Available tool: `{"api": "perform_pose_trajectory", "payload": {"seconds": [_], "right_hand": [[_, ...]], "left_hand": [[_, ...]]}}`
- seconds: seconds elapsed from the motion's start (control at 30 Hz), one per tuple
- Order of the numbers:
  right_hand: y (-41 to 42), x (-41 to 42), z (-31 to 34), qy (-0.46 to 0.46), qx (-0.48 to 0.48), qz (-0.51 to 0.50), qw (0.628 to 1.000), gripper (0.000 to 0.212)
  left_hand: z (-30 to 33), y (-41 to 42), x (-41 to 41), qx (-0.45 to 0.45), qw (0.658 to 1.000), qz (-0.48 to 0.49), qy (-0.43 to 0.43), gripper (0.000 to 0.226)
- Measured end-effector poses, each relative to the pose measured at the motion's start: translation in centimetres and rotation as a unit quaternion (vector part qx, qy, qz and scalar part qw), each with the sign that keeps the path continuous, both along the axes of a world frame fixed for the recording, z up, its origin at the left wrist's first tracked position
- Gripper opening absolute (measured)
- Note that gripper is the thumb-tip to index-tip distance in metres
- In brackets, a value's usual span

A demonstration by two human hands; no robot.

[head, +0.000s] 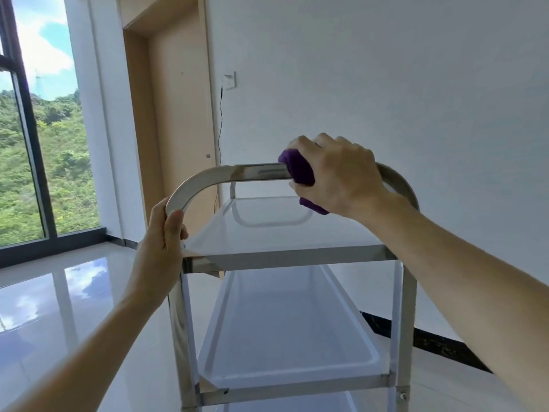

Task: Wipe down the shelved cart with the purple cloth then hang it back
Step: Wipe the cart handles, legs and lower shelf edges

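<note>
Gripping the purple cloth, the right hand sat at about 1 o'clock from the middle of the view, its fingers curled over the top bar of the cart's handle. The cloth was bunched between palm and bar: a wad stuck out at the hand's 9 o'clock side, against the steel, and a smaller fold hung below the bar at the hand's 7 o'clock. The knuckles hid the rest of it.

At 8 o'clock from that hand, well apart along the same bar, the left hand held the handle where its curved corner ran down into the upright post, thumb lying along the near face and fingers wrapped behind.

Below both hands the cart showed 2 shelves plainly: a top shelf with a raised steel rim, and a white tray-like shelf under it. The edge of a third showed at 6 o'clock.

Beyond the cart stood a white wall with a switch plate and a thin black cable hanging from it at 11 o'clock, a pale wooden door beside that, and a tall window at 9 o'clock above a glossy tiled floor.
</note>
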State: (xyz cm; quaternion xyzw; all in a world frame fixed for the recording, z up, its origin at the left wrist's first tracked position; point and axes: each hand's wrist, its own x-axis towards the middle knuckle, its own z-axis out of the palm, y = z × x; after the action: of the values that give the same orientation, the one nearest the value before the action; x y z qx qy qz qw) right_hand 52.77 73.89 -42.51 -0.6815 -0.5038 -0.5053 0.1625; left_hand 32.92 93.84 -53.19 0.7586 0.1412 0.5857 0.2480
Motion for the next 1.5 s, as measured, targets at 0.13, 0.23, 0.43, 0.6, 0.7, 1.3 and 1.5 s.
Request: {"api": "perform_pose_trajectory", "payload": {"seconds": [0.13,0.23,0.43,0.6,0.7,1.3,1.5], "right_hand": [[-3.9,3.5,-0.6,0.126,0.058,0.013,0.99,0.038],[-5.9,5.8,-2.6,0.251,0.132,0.026,0.958,0.039],[-6.7,7.4,-7.9,0.422,0.266,0.053,0.865,0.043],[-6.6,7.0,-10.6,0.441,0.306,0.086,0.839,0.046],[-6.4,6.5,-11.1,0.421,0.318,0.078,0.846,0.049],[-7.2,3.7,-31.9,0.583,0.308,0.057,0.749,0.057],[-7.4,4.6,-23.2,0.526,0.302,0.092,0.79,0.054]], "left_hand": [[0.2,-0.6,0.2,0.008,1.0,0.015,0.006,0.025],[0.3,-0.9,0.1,0.008,1.0,0.029,0.009,0.022],[1.3,-2.3,-0.1,-0.021,0.995,0.089,0.036,0.031],[1.9,-6.0,0.1,0.094,0.987,0.121,-0.046,0.032],[1.3,-8.5,2.8,0.194,0.977,0.083,0.042,0.026],[-3.6,-12.0,10.7,0.281,0.893,0.105,0.336,0.076],[-3.9,-12.1,10.6,0.284,0.898,0.109,0.317,0.077]]}}
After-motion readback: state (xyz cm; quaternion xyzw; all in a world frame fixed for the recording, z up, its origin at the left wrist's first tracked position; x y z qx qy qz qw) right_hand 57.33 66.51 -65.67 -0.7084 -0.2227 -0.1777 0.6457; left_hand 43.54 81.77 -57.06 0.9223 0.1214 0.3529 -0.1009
